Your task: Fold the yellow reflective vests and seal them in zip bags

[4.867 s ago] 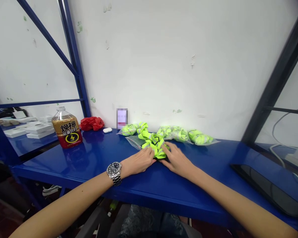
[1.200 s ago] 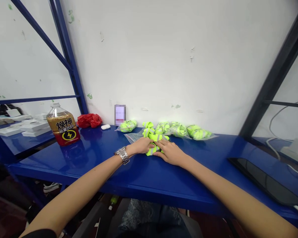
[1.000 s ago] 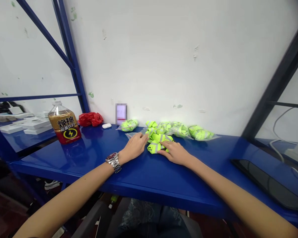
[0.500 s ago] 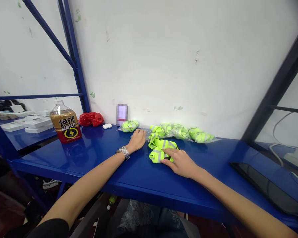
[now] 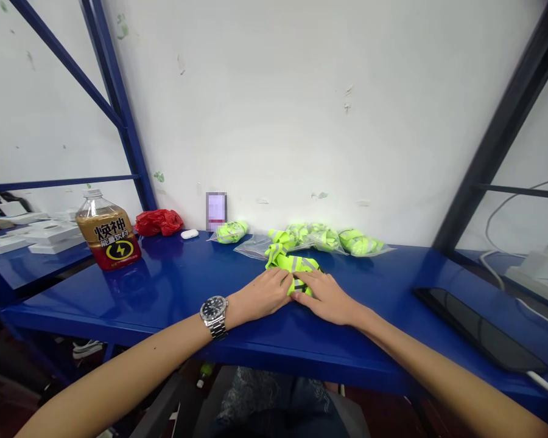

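Note:
A fluorescent yellow-green reflective vest (image 5: 296, 263), with grey bands, lies bunched on the blue table. My left hand (image 5: 270, 293), wearing a metal watch (image 5: 214, 309) at the wrist, has its fingers closed on the near left end of the fabric. From the right, my right hand (image 5: 327, 298) presses and grips the same bundle, its fingertips close to the left hand's. Both hands partly hide the fabric. Just behind lies a flat clear plastic bag (image 5: 252, 246). Farther back are several similar vests in clear bags, among them a right one (image 5: 360, 242) and a left one (image 5: 231, 232).
On the left stand a large drink bottle (image 5: 108, 234), a red plastic bag (image 5: 159, 222) and a white earbud case (image 5: 189, 233). A phone (image 5: 216, 211) leans against the wall. At right lies a black tablet (image 5: 477, 328) with a cable. Blue posts flank the table.
My left hand has come from the plastic bag at the back toward me and right, onto the reflective vest. My right hand stays on the vest. The view has shifted slightly.

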The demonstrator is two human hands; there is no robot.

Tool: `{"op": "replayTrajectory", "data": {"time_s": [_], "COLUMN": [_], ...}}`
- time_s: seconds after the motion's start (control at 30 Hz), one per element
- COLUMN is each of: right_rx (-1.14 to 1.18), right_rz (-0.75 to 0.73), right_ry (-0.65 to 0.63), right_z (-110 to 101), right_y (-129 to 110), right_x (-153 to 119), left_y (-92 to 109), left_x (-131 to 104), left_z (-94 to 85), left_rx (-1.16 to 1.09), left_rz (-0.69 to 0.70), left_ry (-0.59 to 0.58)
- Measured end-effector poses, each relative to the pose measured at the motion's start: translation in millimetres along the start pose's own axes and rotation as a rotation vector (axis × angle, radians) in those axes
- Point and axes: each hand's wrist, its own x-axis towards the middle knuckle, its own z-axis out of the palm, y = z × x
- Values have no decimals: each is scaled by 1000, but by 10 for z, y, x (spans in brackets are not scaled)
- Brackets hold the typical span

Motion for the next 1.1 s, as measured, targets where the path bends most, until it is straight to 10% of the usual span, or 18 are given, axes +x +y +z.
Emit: {"op": "replayTrajectory", "data": {"time_s": [0.37, 0.77, 1.1], "right_rx": [-128, -325, 9], "right_rz": [-336, -297, -155], "right_ry": [152, 166, 71], "right_z": [-71, 42, -220], "right_y": [260, 379, 99], "right_x": [-160, -69, -3], "left_y": [-43, -99, -157], "left_x": [52, -43, -101], "left_z": [-77, 32, -54], "left_rx": [0, -332, -579], "left_rz": [-10, -116, -223], "left_ry": [-40, 15, 43]}}
